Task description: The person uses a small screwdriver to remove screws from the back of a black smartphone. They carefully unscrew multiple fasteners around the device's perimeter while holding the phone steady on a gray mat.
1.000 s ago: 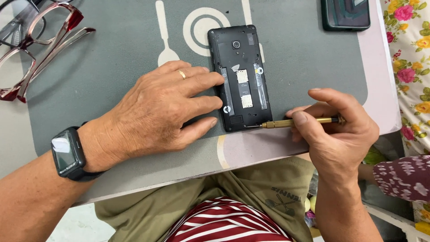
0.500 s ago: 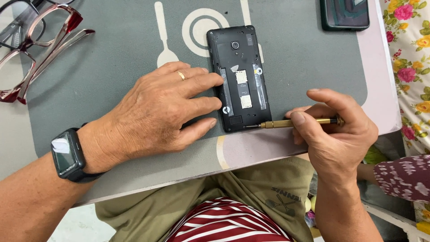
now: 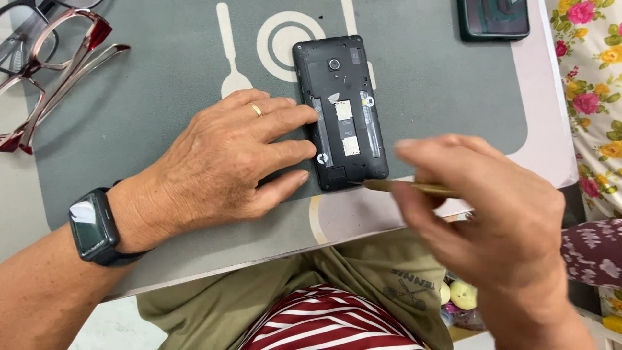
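Your left hand (image 3: 220,159) lies flat on the grey placemat (image 3: 440,97), fingers spread and pressed against the left edge of the black phone (image 3: 340,110), pinning it rather than closing on it. The phone lies face down near the middle of the mat with its back cover off, card slots and camera lens exposed.

Your right hand (image 3: 492,214) is closed on a slim brass-coloured screwdriver (image 3: 405,188), pinched between thumb and fingers. The tip meets the phone's near right corner; the hand is blurred, so whether the tip sits in a screw head cannot be told.

Judgement: the step in hand is work on a fastener at that corner. The next move calls for the tip squarely seated, the shaft held steady and the phone kept from sliding.

Also noted: red-framed glasses (image 3: 45,71) at the far left, a second dark phone (image 3: 492,18) at the far right, all on the desk (image 3: 551,155).
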